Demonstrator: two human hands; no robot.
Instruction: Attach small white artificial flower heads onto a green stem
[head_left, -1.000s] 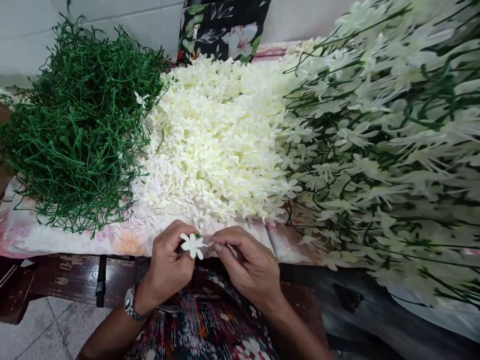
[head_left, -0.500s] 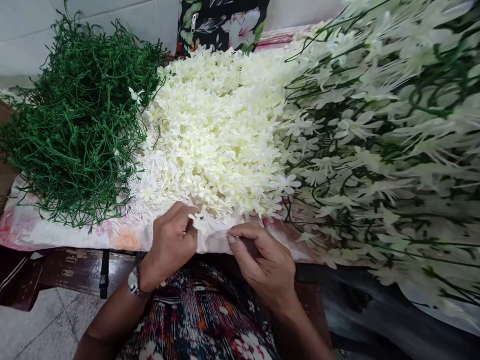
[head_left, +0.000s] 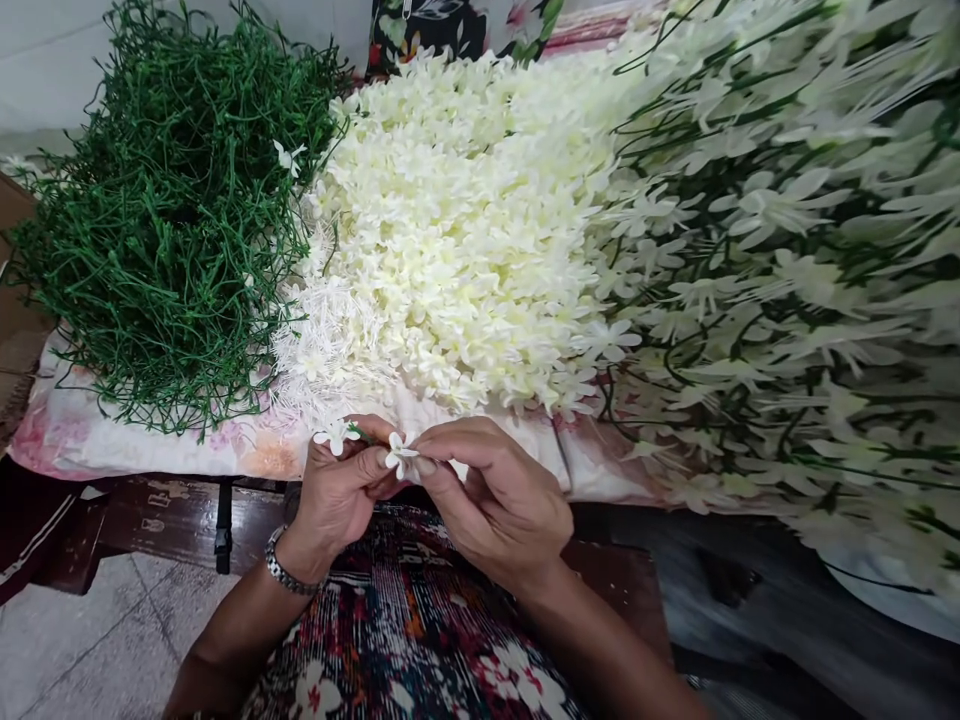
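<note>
White blossom, stem hidden by fingers

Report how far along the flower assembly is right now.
Done: a large heap of finished flower sprays lies at right. In hand: the left hand holds a green stem with one flower, while the right hand pinches another small white flower against it. Left: big piles of bare green stems and loose white flowers.

Bare forearms, silver link wristwatch on left wrist, dark garment with red-white, seemingly floral print
</note>
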